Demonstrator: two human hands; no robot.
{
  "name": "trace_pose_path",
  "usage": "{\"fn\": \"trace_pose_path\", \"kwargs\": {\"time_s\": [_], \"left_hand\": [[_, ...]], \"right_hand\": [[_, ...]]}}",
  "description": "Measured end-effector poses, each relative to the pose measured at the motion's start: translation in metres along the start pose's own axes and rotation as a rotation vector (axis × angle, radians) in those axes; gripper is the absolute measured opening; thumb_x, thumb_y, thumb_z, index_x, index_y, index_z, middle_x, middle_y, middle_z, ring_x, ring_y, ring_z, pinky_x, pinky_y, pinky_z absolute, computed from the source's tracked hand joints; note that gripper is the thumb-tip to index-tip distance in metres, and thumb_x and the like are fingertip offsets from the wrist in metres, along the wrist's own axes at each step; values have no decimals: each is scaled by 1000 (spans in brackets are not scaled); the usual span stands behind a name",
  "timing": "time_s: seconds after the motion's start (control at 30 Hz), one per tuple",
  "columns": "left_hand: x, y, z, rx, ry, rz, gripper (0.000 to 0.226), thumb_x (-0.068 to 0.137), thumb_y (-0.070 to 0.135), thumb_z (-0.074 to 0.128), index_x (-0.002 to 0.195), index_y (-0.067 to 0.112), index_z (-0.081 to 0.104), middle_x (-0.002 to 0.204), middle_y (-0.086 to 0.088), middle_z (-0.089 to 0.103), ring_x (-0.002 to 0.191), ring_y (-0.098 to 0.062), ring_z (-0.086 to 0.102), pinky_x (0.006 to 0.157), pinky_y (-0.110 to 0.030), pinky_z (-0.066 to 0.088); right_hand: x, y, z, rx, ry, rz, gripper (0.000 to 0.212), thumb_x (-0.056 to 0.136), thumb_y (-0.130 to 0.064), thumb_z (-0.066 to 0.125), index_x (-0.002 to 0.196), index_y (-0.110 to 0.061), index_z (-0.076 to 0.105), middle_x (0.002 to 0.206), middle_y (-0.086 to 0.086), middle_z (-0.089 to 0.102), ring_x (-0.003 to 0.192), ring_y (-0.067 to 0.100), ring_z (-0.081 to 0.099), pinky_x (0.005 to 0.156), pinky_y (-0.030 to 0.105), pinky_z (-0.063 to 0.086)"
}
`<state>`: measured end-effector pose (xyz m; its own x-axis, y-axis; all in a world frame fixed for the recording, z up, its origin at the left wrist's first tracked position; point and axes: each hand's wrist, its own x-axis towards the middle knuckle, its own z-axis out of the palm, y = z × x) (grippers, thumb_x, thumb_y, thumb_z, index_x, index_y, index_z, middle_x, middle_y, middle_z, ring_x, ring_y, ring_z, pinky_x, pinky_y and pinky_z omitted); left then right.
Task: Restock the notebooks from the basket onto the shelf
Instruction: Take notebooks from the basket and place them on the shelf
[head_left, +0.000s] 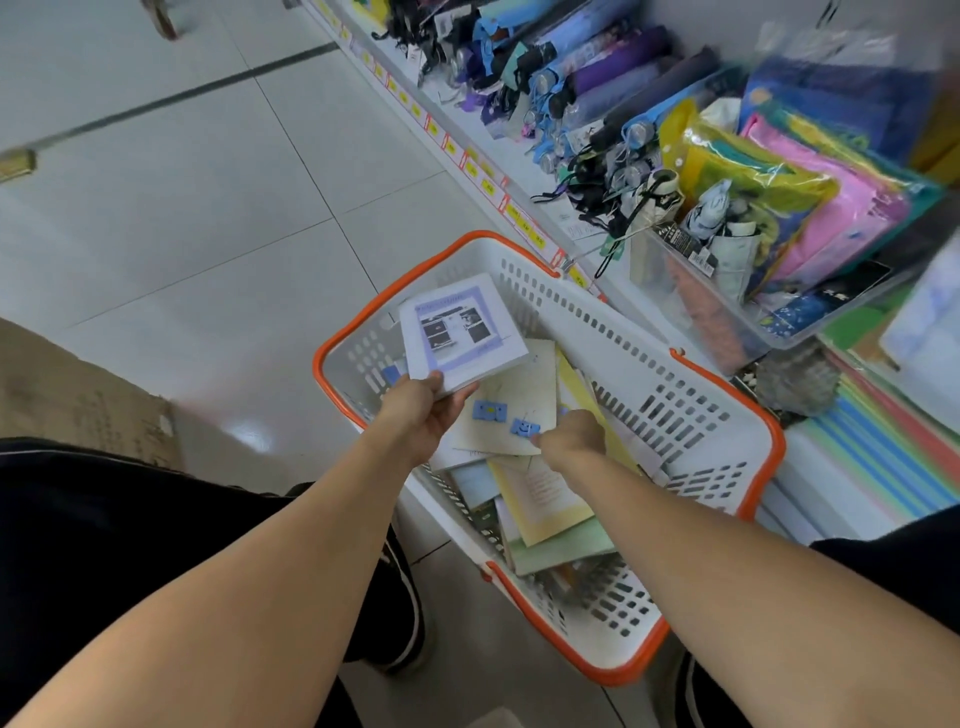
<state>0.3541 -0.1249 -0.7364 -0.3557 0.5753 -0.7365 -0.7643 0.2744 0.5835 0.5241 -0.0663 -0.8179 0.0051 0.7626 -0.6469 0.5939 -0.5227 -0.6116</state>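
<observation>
A white basket with an orange rim (691, 415) stands on the floor in front of me, holding several notebooks. My left hand (421, 415) holds a stack of white and lilac notebooks (460, 330) above the basket's far left corner. My right hand (571, 434) reaches into the basket and pinches the edge of a cream notebook with blue patches (511, 410). Yellow and green notebooks (545, 514) lie underneath, nearer to me. The shelf (852, 467) with striped stationery runs along the right.
Folded umbrellas (587, 78) fill the shelf further back, with a clear bin (737, 312) of packaged goods beside the basket. Yellow price tags (488, 184) line the shelf edge. A cardboard box (78, 395) sits on the tiled floor at left.
</observation>
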Motion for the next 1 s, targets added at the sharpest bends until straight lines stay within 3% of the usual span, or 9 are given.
{"fn": "trace_pose_path", "kwargs": {"time_s": [0.17,0.3,0.4,0.5,0.57,0.63,0.73,0.8,1.0], "left_hand": [[2,0,-5,78,93,72,35,102,6,43,137,9,43,101,-19,67,66,-25,73,46,-23,56],[-5,-2,-10,152,125,106,35,102,6,42,136,12,43,99,-18,68,60,-20,73,41,-19,51],[-18,1,-1,151,48,87,32,102,6,42,135,7,44,100,-17,68,63,-20,74,41,-19,50],[-34,5,17,334,23,202,30,102,6,42,132,9,44,97,-17,67,65,-23,72,43,-20,51],[-48,9,34,359,-50,256,28,103,7,42,131,8,45,100,-21,68,70,-26,70,45,-21,52],[-63,17,55,313,-140,299,26,104,10,42,130,10,46,97,-18,69,70,-26,68,46,-22,52],[-84,39,85,327,-212,419,18,104,18,43,121,19,50,89,-8,65,52,-14,64,50,-24,55],[-97,52,98,408,-253,508,16,105,26,40,116,25,51,97,-5,67,58,-12,69,53,-26,55],[-134,80,138,375,-421,658,26,105,40,33,114,28,54,99,-1,73,78,-24,74,56,-31,58]], "right_hand": [[-15,-11,-51,299,-180,-21,18,99,-5,51,116,-9,56,113,15,63,79,38,72,58,38,61],[-34,-47,-107,150,125,-352,14,98,-4,48,103,-10,60,104,14,66,76,31,70,49,44,60],[-50,-79,-146,324,268,-457,17,101,-6,46,108,-11,61,100,6,65,67,23,70,45,35,59],[-63,-100,-168,697,105,-404,16,102,-6,46,112,-3,58,96,15,69,52,20,69,45,26,54],[-75,-108,-167,823,-72,-370,20,102,-4,47,119,1,55,93,17,69,54,20,70,47,25,54],[-82,-109,-156,788,-94,-367,21,101,-4,49,122,0,53,98,18,69,56,19,70,49,27,55],[-89,-107,-140,633,123,-401,18,100,-11,54,105,6,58,91,22,67,60,21,65,51,29,53],[-93,-112,-139,506,240,-487,24,97,-20,58,92,4,58,78,17,58,68,22,56,59,33,48],[-126,-159,-162,909,47,-587,7,101,-13,52,97,-11,48,110,14,64,80,21,74,61,35,60]]}}
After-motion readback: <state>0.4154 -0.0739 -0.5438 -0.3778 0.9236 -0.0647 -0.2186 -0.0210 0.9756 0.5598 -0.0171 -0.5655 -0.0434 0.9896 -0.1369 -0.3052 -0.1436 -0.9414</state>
